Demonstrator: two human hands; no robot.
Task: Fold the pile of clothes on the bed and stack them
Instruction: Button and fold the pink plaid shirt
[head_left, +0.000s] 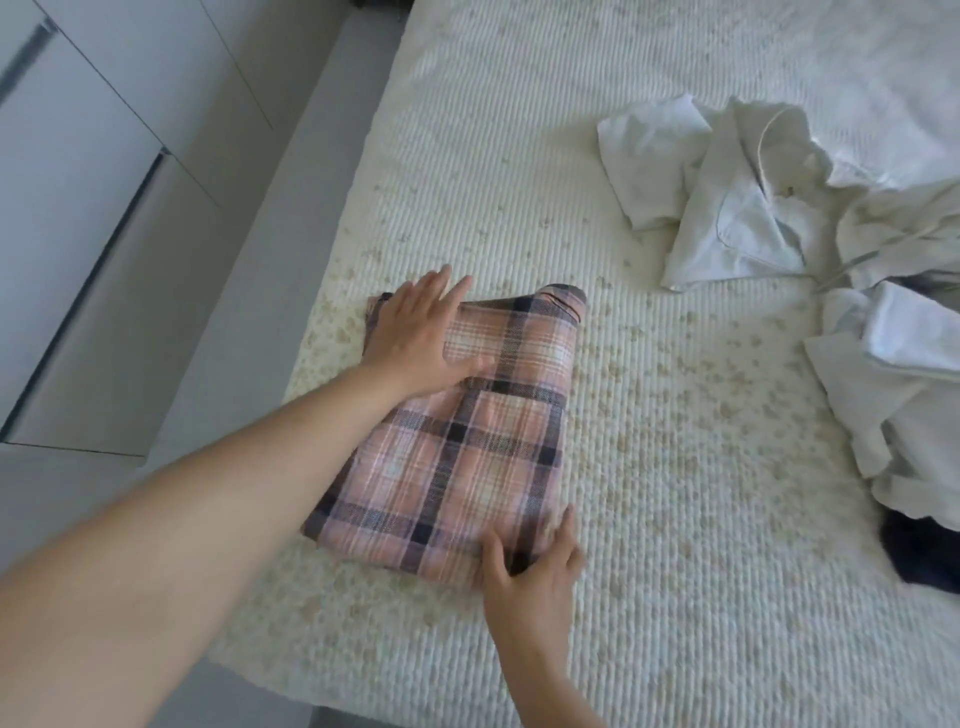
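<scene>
A pink plaid garment (467, 447) lies folded into a rectangle near the left edge of the bed (675, 467). My left hand (421, 338) rests flat on its far left corner, fingers spread. My right hand (535, 577) presses on the near right corner, thumb and fingers apart on the cloth. At the right side of the bed lies a loose pile of unfolded clothes (810, 218), mostly white and pale grey, with a dark navy piece (919, 551) under its near end.
The bed has a cream ribbed cover with tan flecks. White cabinet doors (78, 208) stand along the left, across a narrow grey strip of floor (249, 291). The bed's near edge runs below my right wrist.
</scene>
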